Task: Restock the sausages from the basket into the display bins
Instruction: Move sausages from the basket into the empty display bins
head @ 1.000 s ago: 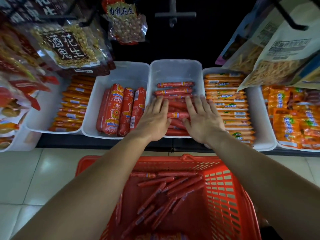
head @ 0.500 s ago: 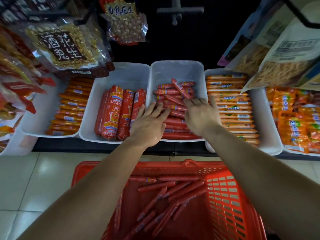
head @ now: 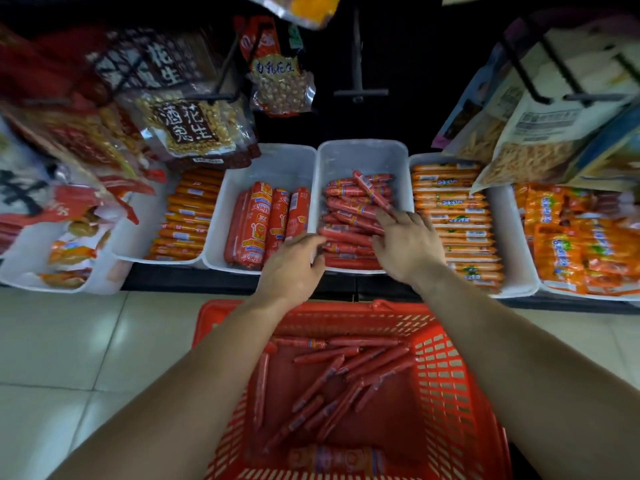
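head view: thin sausages (head: 346, 375) lie loose in the basket (head: 460, 393) and stacked in the middle bin (head: 360, 147). left hand (head: 294, 268) relaxed, fingertips (head: 317, 241) on the binned sausages, holding nothing. right hand (head: 408, 244) fingers (head: 388, 216) near straight, touching one skewed sausage (head: 370, 190). casings likely light, slick, slightly bendy; grip mid-length.

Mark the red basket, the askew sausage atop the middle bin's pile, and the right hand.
red basket (head: 339, 310): head view, far rim.
askew sausage (head: 370, 190): head view, its middle.
right hand (head: 408, 244): head view, back of hand.
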Demonstrator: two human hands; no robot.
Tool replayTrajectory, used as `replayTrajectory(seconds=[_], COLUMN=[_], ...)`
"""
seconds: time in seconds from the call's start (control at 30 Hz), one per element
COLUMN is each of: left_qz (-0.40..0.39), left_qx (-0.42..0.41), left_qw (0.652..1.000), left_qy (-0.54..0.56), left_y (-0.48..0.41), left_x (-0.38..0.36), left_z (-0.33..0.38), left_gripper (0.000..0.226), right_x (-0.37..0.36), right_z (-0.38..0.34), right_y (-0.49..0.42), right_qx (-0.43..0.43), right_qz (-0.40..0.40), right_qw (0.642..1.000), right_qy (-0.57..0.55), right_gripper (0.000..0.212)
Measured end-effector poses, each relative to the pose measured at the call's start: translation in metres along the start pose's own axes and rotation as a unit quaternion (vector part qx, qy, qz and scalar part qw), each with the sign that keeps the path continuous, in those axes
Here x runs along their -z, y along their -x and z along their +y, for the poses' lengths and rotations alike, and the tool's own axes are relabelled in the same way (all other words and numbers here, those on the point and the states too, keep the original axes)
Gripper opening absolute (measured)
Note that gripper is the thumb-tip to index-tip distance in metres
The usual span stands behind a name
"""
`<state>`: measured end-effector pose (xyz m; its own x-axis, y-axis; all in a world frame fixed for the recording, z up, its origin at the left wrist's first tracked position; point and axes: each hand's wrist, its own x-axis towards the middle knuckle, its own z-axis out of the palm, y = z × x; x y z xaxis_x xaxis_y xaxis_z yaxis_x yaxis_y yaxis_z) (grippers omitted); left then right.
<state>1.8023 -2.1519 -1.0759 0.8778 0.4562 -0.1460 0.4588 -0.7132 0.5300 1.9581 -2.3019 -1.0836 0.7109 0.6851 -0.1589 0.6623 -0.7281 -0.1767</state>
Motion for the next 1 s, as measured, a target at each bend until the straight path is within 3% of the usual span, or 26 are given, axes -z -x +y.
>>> replayTrajectory(seconds=[0.13, 0.23, 0.33, 0.47, 0.7, 0.83, 1.0], left_qz=[0.036, 0.031, -0.024, -0.122, -0.204, -0.223, -0.253], left_qx=[0.028, 0.025, 0.046, 0.108, 0.153, 0.182, 0.218], left_qw=[0.998, 0.999, 0.998, 0.984, 0.963, 0.954, 0.942], left_qy=[0.042, 0.015, -0.030, -0.073, -0.086, -0.081, -0.027], left_y=[0.068, 0.120, 0.161, 0.199, 0.217, 0.208, 0.193], left_x=[0.006, -0.001, -0.008, -0.028, -0.067, -0.090, -0.126], left_z=[0.004, 0.001, -0.007, -0.027, -0.055, -0.068, -0.086], left_gripper=[0.034, 0.033, 0.034, 0.044, 0.056, 0.062, 0.072], right_x=[0.022, 0.023, 0.012, -0.023, -0.100, -0.127, -0.162], right_z=[-0.014, -0.018, -0.017, -0.009, 0.003, -0.005, -0.011], right_y=[0.064, 0.111, 0.152, 0.195, 0.223, 0.214, 0.182], right_qx=[0.012, 0.034, 0.027, -0.020, -0.083, -0.065, 0.017], right_qz=[0.000, 0.008, -0.014, -0.099, -0.272, -0.289, -0.289], right_qw=[0.998, 0.995, 0.993, 0.989, 0.954, 0.954, 0.956], right_qy=[-0.064, -0.098, -0.117, -0.112, -0.099, -0.050, 0.037], right_gripper=[0.052, 0.049, 0.047, 0.049, 0.066, 0.082, 0.099])
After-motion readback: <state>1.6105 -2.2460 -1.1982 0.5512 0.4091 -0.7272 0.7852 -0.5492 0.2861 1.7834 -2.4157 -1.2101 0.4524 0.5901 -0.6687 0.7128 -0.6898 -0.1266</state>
